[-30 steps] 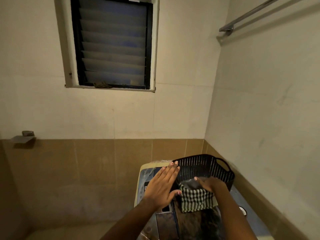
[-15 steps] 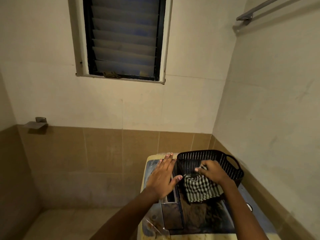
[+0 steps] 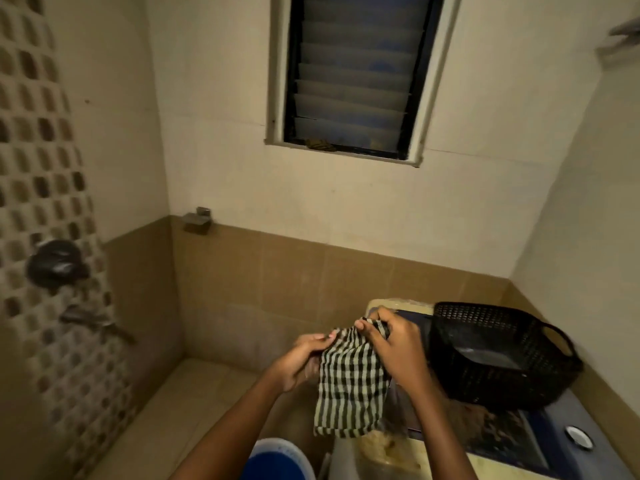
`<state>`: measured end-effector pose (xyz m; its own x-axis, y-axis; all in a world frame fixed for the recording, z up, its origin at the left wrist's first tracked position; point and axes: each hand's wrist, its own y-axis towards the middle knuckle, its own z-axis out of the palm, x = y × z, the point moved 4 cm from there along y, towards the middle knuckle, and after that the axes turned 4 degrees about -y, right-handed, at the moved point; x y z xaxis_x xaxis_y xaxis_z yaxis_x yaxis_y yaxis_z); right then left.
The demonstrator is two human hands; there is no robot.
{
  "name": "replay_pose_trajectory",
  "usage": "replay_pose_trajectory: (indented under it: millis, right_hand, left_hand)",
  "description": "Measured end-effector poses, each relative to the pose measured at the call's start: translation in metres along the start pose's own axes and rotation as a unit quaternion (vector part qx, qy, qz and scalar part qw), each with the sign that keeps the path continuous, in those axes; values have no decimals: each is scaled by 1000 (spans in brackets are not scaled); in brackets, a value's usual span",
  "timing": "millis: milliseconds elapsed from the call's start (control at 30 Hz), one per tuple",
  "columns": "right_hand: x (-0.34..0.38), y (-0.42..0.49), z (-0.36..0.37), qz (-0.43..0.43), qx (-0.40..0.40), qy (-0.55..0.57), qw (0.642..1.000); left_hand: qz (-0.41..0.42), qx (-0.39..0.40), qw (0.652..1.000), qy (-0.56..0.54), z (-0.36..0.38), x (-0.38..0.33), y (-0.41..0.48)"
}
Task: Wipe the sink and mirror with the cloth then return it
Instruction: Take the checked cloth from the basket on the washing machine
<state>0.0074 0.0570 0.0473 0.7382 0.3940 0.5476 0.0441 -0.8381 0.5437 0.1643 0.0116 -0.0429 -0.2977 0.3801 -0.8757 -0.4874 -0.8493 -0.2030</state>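
1. Cloth (image 3: 349,379), checked dark and pale, hangs in the air between both hands, left of the basket and in front of the machine's near corner; its lower edge dangles free above a blue bucket (image 3: 277,459).
2. Left hand (image 3: 301,358) has its fingers curled narrow, pinching the cloth's upper left edge at the fingertips; the forearm rises from the bottom edge, angled up and to the right.
3. Right hand (image 3: 398,344) is closed on the bunched top right corner of the cloth, thumb and fingers folded tight over it, back of the hand facing the camera; its forearm comes up from the lower centre.
4. Around them, from the left: a tap (image 3: 100,323) and a round wall valve (image 3: 57,263) on the patterned tiles, a small metal bracket (image 3: 197,221) on the back wall, and a louvred window (image 3: 353,74) above.
5. Black perforated basket (image 3: 502,355) sits on the washing machine (image 3: 540,445), just right of the right hand, not touching the cloth.
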Motion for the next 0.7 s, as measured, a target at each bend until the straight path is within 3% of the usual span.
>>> replay_pose_trajectory:
  millis: [100, 233, 367, 467, 533, 600, 700]
  right_hand:
    - [24, -26, 57, 51, -6, 72, 996]
    - [71, -58, 142, 93, 114, 153, 977]
    - [167, -80, 208, 9, 291, 313, 904]
    - [245, -104, 248, -20, 362, 365, 858]
    - [292, -123, 270, -42, 377, 362, 852]
    - [339, -149, 292, -66, 389, 349, 850]
    - [400, -194, 318, -108, 417, 337, 837]
  left_hand:
    - [106, -89, 984, 112, -42, -34, -53]
    - [136, -88, 946, 280, -84, -71, -140]
    - [92, -84, 849, 514, -130, -81, -232]
    - [104, -156, 835, 518, -169, -79, -319]
    - [130, -216, 840, 480, -191, -70, -379]
    - [129, -284, 869, 384, -216, -49, -445]
    - [68, -353, 871, 336, -253, -1, -535]
